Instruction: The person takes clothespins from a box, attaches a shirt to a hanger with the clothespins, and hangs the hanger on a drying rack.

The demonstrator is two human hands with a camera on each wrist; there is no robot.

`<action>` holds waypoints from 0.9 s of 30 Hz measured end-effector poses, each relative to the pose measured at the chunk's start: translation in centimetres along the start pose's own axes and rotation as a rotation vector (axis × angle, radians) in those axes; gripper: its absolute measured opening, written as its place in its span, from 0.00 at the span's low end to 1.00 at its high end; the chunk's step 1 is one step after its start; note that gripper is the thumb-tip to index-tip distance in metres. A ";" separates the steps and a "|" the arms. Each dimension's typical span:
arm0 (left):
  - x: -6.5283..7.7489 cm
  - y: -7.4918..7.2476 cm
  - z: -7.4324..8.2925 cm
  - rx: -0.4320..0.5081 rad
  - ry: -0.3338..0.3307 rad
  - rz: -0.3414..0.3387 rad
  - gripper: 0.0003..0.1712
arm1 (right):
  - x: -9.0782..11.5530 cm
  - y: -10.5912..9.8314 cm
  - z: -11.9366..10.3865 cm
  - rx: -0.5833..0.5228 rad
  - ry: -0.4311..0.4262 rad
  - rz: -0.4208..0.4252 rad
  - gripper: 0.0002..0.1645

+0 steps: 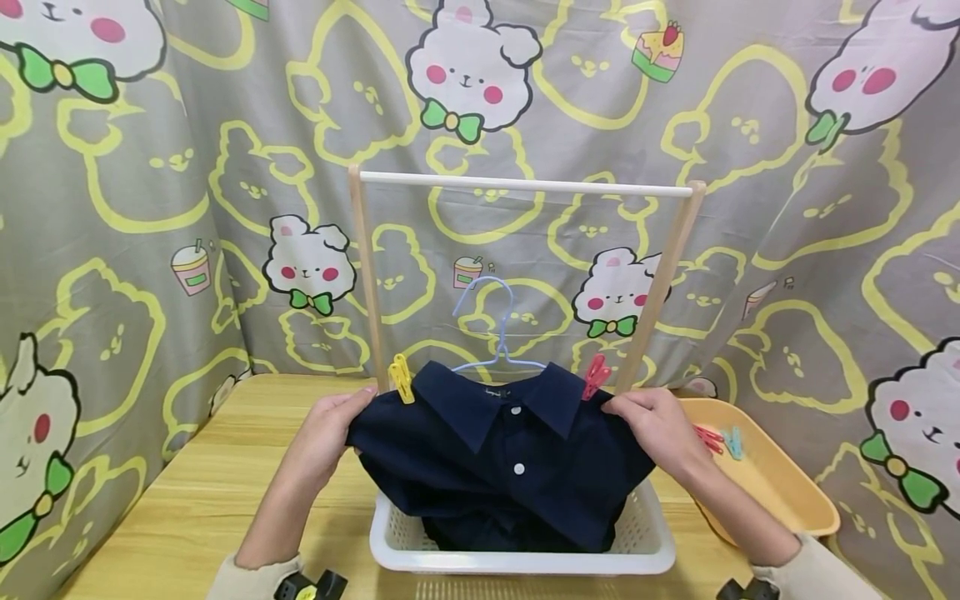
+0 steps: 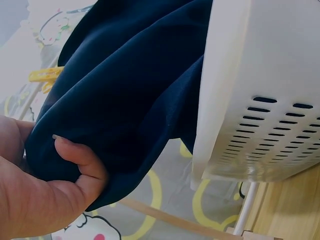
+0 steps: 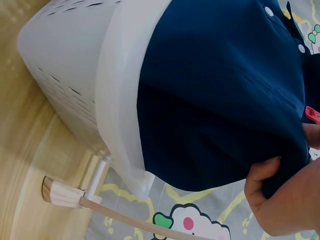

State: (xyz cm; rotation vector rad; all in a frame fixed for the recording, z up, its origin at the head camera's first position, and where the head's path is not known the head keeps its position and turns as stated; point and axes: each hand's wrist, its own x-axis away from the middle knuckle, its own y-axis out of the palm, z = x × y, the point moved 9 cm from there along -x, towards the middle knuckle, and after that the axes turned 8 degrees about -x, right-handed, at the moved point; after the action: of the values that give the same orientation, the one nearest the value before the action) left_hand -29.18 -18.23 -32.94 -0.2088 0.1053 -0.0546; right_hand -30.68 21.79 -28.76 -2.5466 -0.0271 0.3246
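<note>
A navy blue collared shirt [image 1: 487, 467] with white buttons hangs on a light blue wire hanger [image 1: 501, 333], its lower part down in a white perforated basket [image 1: 525, 563]. My left hand [image 1: 322, 437] grips the shirt at its left shoulder and sleeve; in the left wrist view the fingers curl round the cloth. With my right hand [image 1: 663, 429] I pinch the opposite shoulder, beside the collar. A yellow clothespin [image 1: 402, 379] clips the left shoulder, and a red clothespin [image 1: 596, 377] the right one. The hanger's hook stands up above the collar.
Behind the shirt stands a small wooden rack with a white crossbar [image 1: 525, 183]. An orange tray [image 1: 795, 500] at the right holds several red and blue clothespins [image 1: 732, 443]. All rests on a wooden table [image 1: 202, 475], with a patterned curtain [image 1: 480, 100] around it.
</note>
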 end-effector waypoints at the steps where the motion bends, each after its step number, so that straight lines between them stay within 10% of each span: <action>1: 0.0 0.0 0.0 0.000 0.001 0.000 0.28 | 0.0 -0.1 0.0 0.000 -0.001 0.012 0.19; 27: -0.2 -0.8 -0.1 -0.021 -0.004 0.070 0.26 | 0.0 -0.1 0.1 -0.020 -0.013 0.071 0.21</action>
State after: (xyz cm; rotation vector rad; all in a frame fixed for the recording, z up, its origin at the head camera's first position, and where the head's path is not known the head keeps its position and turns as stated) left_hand -29.43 -18.98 -32.84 -0.2257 0.1089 0.0169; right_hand -30.64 21.94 -28.75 -2.5691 0.0553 0.3700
